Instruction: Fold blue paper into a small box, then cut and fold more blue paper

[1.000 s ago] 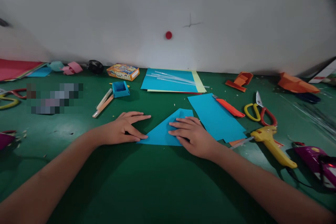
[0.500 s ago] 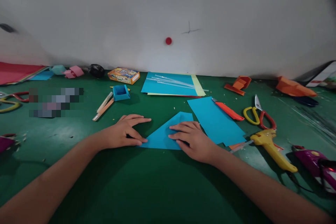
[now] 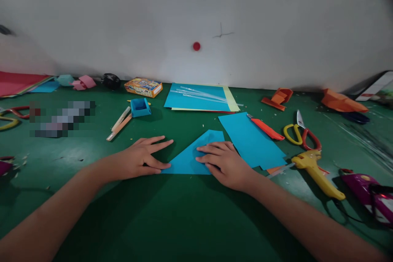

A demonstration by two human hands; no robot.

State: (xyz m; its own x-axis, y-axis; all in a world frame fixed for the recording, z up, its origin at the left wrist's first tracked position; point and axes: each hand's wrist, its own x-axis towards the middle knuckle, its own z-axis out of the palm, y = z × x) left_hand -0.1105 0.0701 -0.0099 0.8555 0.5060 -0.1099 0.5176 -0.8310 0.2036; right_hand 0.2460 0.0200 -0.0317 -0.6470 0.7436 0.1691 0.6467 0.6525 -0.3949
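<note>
A folded sheet of blue paper [image 3: 188, 159] lies flat on the green table in front of me, its slanting edge rising to the right. My right hand [image 3: 222, 161] rests on its right part with the fingers spread, hiding that side. At the pointed left corner, my left hand [image 3: 143, 157] touches the paper with thumb and a fingertip, the other fingers stretched out above the table. Just right of my right hand is a larger blue sheet [image 3: 251, 143], and an orange utility knife [image 3: 267, 129] lies across its edge.
Scissors [image 3: 302, 131] and a yellow glue gun [image 3: 319, 174] lie to the right. A small blue paper box [image 3: 140, 107] stands beside pencil-like sticks [image 3: 119, 123] at the left. Behind are stacked coloured sheets [image 3: 196, 104] with clear glue sticks and an orange printed box [image 3: 143, 87].
The view has shifted very slightly. My left hand has slid a little to the left along the paper's corner; my right hand stays in place on the paper.
</note>
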